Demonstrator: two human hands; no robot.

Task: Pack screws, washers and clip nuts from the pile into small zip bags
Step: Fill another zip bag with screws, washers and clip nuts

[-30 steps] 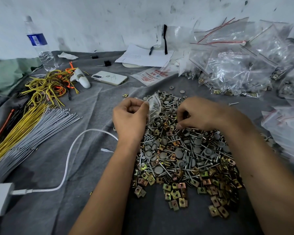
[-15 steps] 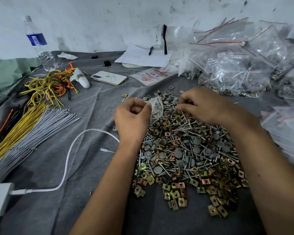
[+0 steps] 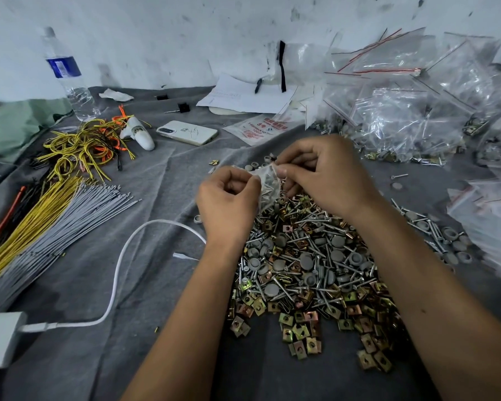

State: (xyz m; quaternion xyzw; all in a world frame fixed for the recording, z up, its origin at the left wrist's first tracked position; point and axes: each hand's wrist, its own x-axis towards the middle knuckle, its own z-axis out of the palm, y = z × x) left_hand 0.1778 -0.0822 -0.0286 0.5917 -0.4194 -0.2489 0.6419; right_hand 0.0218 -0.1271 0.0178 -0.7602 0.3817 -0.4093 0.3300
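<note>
Centrally, left hand (image 3: 229, 201) and right hand (image 3: 324, 172) pinch a small crinkled clear zip bag (image 3: 268, 183) holding screws, above the pile (image 3: 310, 267); silvery threaded screws, grey round washers, brassy square clip nuts.

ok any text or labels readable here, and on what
"140mmx10" and "100", seen upside down, on the printed bag; its red lettering is too blurred to read.
Bottle label: blue, print too small to read.
Phone back: a scribbled mark, not legible.
Paper: faint print, unreadable.
</note>
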